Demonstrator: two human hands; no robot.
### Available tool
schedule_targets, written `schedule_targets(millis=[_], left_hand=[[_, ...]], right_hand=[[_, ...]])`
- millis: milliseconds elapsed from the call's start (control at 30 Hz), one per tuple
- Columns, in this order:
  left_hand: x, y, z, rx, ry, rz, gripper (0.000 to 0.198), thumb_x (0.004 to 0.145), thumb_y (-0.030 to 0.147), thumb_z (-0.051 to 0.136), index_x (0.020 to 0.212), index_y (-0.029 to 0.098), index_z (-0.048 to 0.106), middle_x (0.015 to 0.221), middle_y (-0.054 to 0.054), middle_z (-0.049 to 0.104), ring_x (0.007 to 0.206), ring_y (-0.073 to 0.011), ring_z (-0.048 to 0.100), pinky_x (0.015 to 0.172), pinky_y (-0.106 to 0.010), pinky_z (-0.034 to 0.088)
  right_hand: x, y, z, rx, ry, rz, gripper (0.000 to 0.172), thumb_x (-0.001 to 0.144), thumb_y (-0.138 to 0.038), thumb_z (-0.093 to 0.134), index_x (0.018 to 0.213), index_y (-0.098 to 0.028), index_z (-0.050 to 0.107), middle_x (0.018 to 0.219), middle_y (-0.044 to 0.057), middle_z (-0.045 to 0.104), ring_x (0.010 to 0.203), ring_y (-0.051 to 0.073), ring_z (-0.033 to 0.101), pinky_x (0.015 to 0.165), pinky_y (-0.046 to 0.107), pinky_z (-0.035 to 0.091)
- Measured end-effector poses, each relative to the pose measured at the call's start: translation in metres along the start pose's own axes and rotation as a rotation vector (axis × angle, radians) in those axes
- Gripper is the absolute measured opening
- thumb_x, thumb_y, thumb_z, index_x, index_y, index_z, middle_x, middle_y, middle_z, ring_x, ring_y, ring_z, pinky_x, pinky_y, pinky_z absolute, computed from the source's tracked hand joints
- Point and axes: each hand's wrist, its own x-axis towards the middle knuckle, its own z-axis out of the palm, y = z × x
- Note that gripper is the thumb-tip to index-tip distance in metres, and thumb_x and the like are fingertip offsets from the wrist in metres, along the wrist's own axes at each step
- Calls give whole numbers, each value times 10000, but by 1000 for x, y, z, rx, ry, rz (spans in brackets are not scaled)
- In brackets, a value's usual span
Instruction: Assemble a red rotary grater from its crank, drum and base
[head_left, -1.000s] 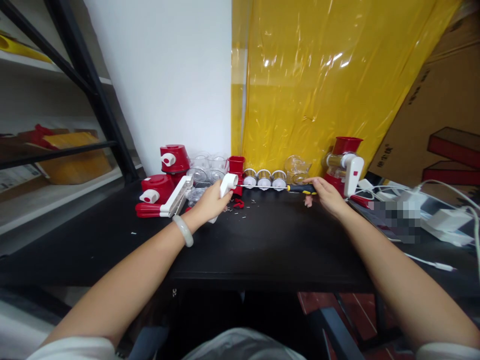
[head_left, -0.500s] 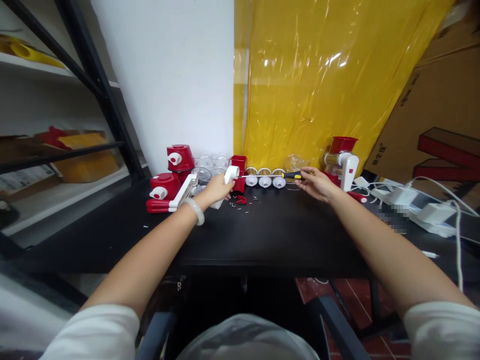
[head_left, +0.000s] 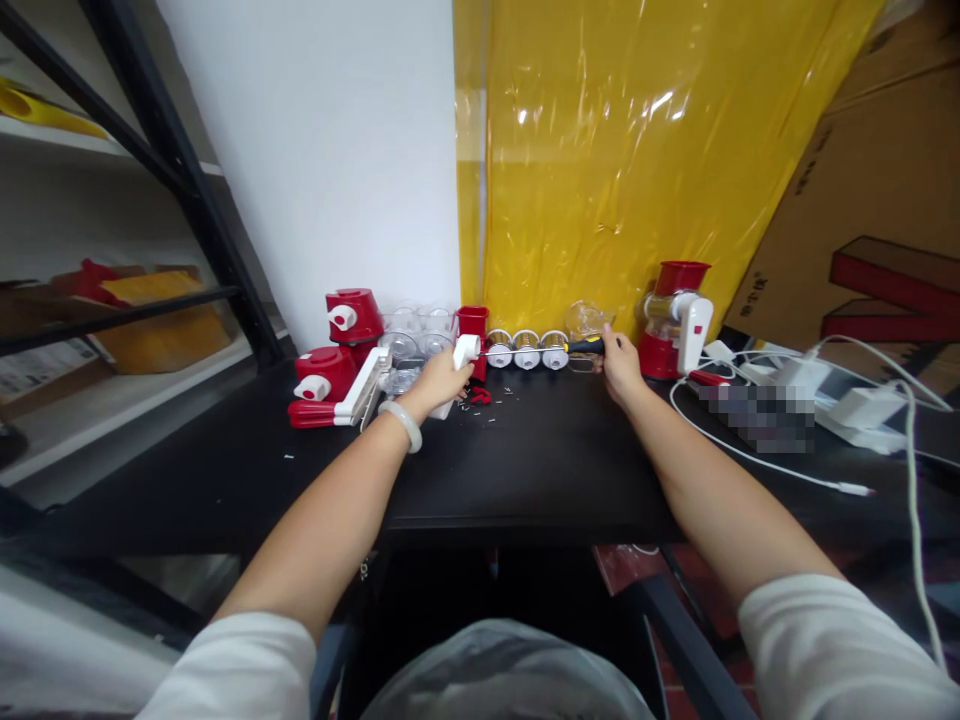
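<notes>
My left hand (head_left: 441,380) is closed around a white plastic part (head_left: 466,349) with a round, tube-like end facing right. In my right hand (head_left: 619,362) is the black and yellow handle of a long screwdriver (head_left: 583,346). Its thin shaft runs level to the left, and the tip meets the white part's end; whether it sits inside I cannot tell. Behind the shaft stand several white-and-metal grater drums (head_left: 526,349) in a row. A red plastic hopper (head_left: 473,322) rises just behind the white part. Below it lie a small red piece (head_left: 480,397) and scattered screws (head_left: 493,420).
Red housings (head_left: 352,315) and a red-handled white crank arm (head_left: 330,410) lie on the left of the black table (head_left: 517,480), beside clear plastic cups (head_left: 405,322). An assembled red-and-white rotary grater (head_left: 679,320) stands at the right, near a power strip (head_left: 862,430) and white cables.
My right hand has turned and now wraps around the screwdriver handle from its end, the forearm drawn inward. The left hand still holds the white part. The view has shifted slightly.
</notes>
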Motion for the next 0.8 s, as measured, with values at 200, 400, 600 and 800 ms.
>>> schedule_targets(millis=[200,400,600,800], left_hand=[[-2,-1,6,138,92,51,246,854,272,587,1047,119,583,1009,-173,693,942,-311,687,860,-420,522],[-2,-3,9,180,89,57,263,869,291,571,1067,117,579,990,-169,704,894,-290,696,824,-387,524],[-2,-5,11,186,76,62,278,875,305,574,1086,123,578,968,-145,712,876,-263,701,822,-351,520],[-5,-5,13,175,58,86,264,872,283,568,1087,130,583,947,-139,718,843,-255,707,804,-342,516]], right_hand=[[2,-4,3,128,-24,235,311,936,-471,375,844,-212,521,501,-34,570,359,112,504,378,223,429],[1,2,2,82,-8,122,194,875,-395,500,826,-211,540,502,-49,553,377,103,518,376,201,421],[3,5,0,-10,24,-27,428,788,-634,617,730,-235,474,450,-78,428,350,94,429,305,206,328],[2,2,2,28,66,73,483,839,-712,463,800,-233,520,470,-55,471,347,118,468,326,240,383]])
